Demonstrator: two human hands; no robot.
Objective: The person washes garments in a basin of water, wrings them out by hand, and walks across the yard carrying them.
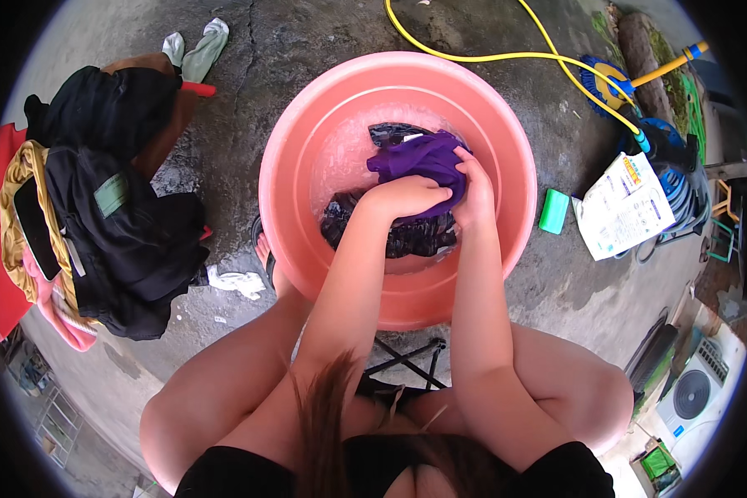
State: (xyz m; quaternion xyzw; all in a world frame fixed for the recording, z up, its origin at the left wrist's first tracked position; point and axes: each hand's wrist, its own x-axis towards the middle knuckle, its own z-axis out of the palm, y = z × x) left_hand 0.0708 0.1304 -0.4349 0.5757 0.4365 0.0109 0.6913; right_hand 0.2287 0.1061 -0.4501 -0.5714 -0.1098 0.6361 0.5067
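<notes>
A large pink plastic tub stands on the ground before me. Inside it, my left hand and my right hand are closed around a bunched purple cloth. The left lies over the cloth's near side, and the right grips its right edge. Below the purple cloth, wet black fabric lies on the tub's bottom in shallow water. Another dark piece of wet fabric shows just behind the cloth, near a small white tag.
At left, black garments and a phone lie piled on a red support. Socks lie behind. Right of the tub are a green soap bar, a white printed bag, a yellow hose and a blue brush head.
</notes>
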